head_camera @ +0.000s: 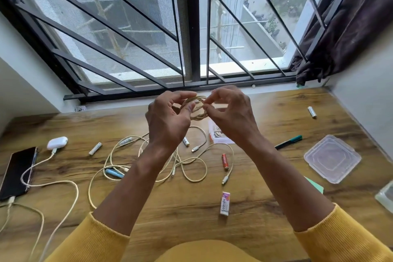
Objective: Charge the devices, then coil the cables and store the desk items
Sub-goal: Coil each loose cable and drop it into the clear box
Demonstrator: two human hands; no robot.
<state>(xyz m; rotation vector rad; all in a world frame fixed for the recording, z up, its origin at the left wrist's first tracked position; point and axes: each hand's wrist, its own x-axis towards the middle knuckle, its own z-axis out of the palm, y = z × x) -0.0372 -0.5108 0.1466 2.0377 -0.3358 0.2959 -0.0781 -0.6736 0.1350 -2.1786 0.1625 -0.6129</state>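
Note:
Both hands are raised above the wooden desk, holding a small coil of cream cable between them. My left hand grips the coil's left side; my right hand pinches its right side with thumb and fingers. Below them several loose cream cables lie tangled on the desk. At the far left a black phone lies with a cable plugged in, and a white earbud case sits beside it, also on a cable.
Scattered on the desk: batteries, an eraser, a green pen, a blue item. A clear lid lies right; a small clear box sits behind my right wrist. Window bars stand behind.

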